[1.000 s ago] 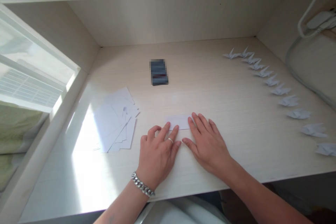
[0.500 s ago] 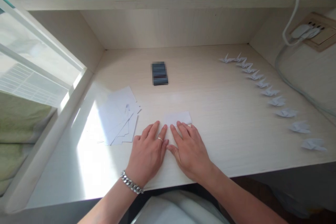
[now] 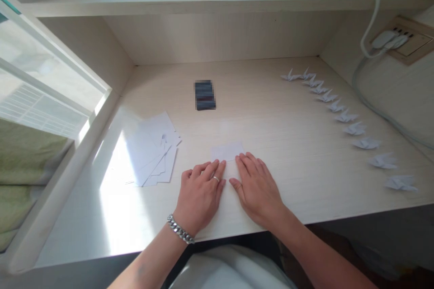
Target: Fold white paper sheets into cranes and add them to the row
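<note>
both hands rest palms down on a small white paper point(image 3: 228, 151) near the front edge of the desk point(image 3: 291, 153): the left hand point(image 3: 200, 194) and the right hand point(image 3: 258, 187) lie flat side by side, fingers spread, gripping nothing. a loose pile of white sheets point(image 3: 152, 151) lies just left, and a row of paper cranes point(image 3: 341, 116) curves along the right

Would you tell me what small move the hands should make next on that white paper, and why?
Probably slide the left hand and right hand apart along the white paper to press it flat. They lie side by side, palms down, covering its near part, and the row of paper cranes at the right suggests a crease is being set.
</note>
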